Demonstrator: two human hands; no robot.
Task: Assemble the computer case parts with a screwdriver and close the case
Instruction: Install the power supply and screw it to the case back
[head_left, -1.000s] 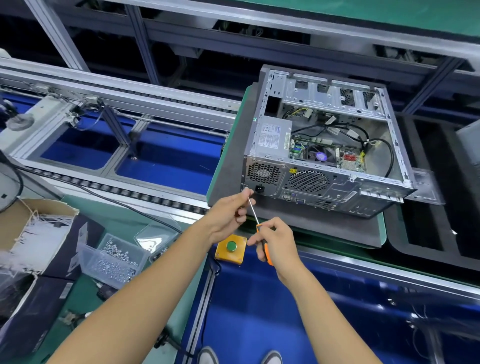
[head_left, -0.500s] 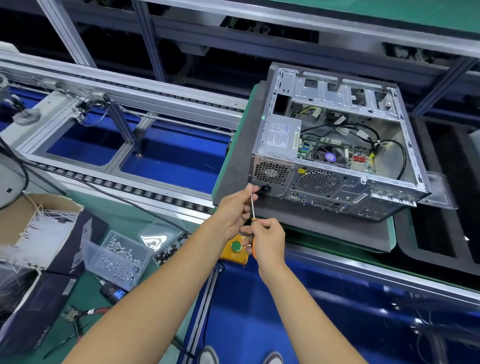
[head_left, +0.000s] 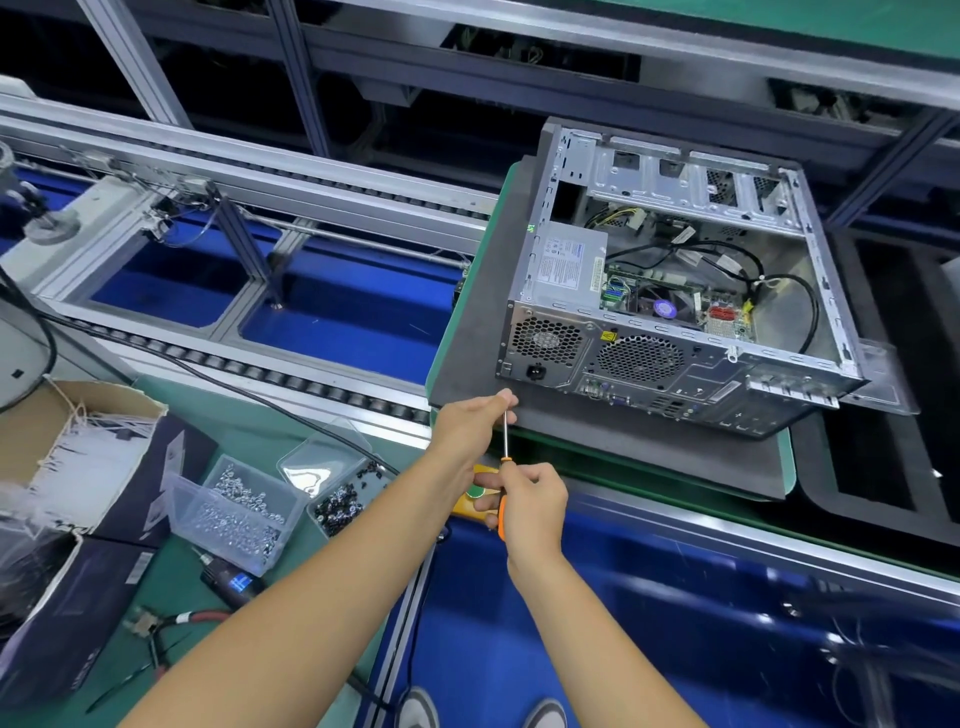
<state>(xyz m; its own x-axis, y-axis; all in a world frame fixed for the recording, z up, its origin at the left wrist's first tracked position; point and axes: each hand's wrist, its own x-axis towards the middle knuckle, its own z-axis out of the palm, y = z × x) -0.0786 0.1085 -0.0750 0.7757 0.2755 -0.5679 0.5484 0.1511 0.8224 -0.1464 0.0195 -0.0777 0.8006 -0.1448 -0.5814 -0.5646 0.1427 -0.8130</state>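
- The computer case (head_left: 670, 291) lies on its side on a dark foam pad (head_left: 597, 447), on the far right of the line. Its open side faces up, and the power supply, board and cables inside are exposed. No side panel is fitted.
- The rear panel with its fan grilles faces the near side, towards the person.
- The screwdriver (head_left: 503, 467) is upright, just near of the pad's near-left edge and clear of the case.
- The right hand (head_left: 530, 506) grips the orange handle with fingers curled round it.
- The left hand (head_left: 470, 428) pinches the top of the metal shaft at the tip. A screw may be there, but it is too small to confirm.
- Judged step: seating a screw on the tip before carrying it to the case.
- To do this well, keep the shaft vertical so the screw cannot drop. Release the left fingers only once the screw sits square on the tip.
- Carry the tool slowly to the chosen hole, align the shaft with the hole axis, and start the thread with light pressure.
- A clear box of silver screws (head_left: 234, 514) and a tray of dark screws (head_left: 345, 501) sit near left on the green bench, close to the hands.
- A yellow button box (head_left: 475, 493) lies directly behind the hands.
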